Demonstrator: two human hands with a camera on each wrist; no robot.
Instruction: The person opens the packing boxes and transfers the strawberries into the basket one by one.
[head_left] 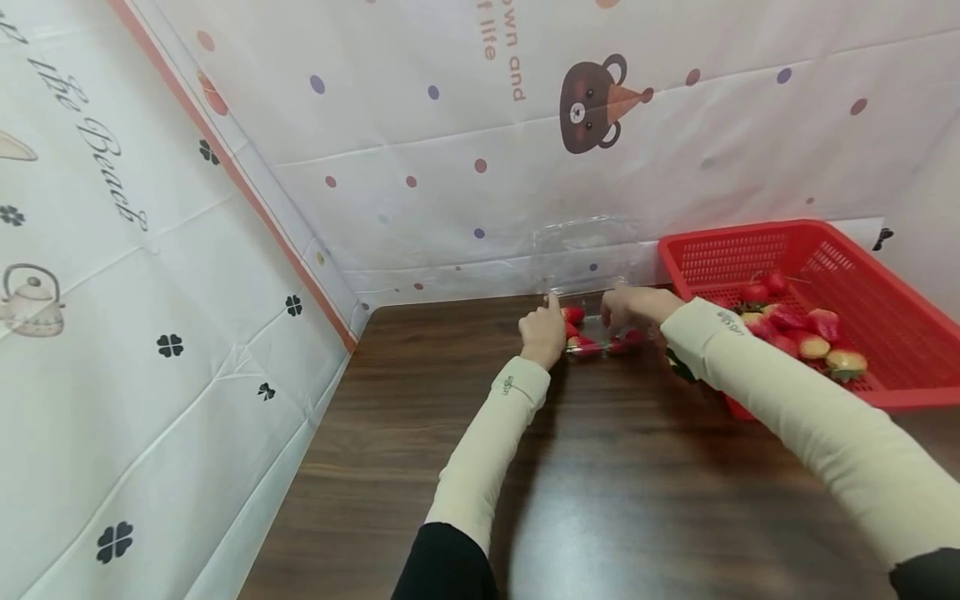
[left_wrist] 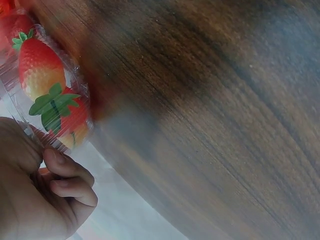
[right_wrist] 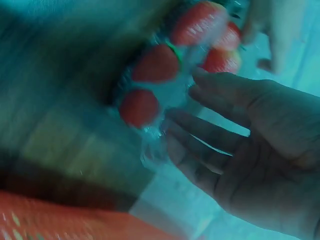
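Note:
A clear plastic clamshell box (head_left: 592, 346) lies on the table with its lid (head_left: 581, 250) raised at the back. Several strawberries (left_wrist: 42, 70) are inside it, red with pale tips and green leaves. My left hand (head_left: 543, 335) pinches the box's left edge, its other fingers curled in the left wrist view. Over the box's right side is my right hand (head_left: 630, 307). In the right wrist view its fingers (right_wrist: 220, 87) are spread and loosely bent beside the strawberries, with nothing seen in them.
A red plastic basket (head_left: 911, 333) stands to the right, holding several more strawberries (head_left: 806, 333). The brown wood-grain table (head_left: 420, 433) stretches toward me. Printed white sheets (head_left: 420, 217) hang behind and to the left.

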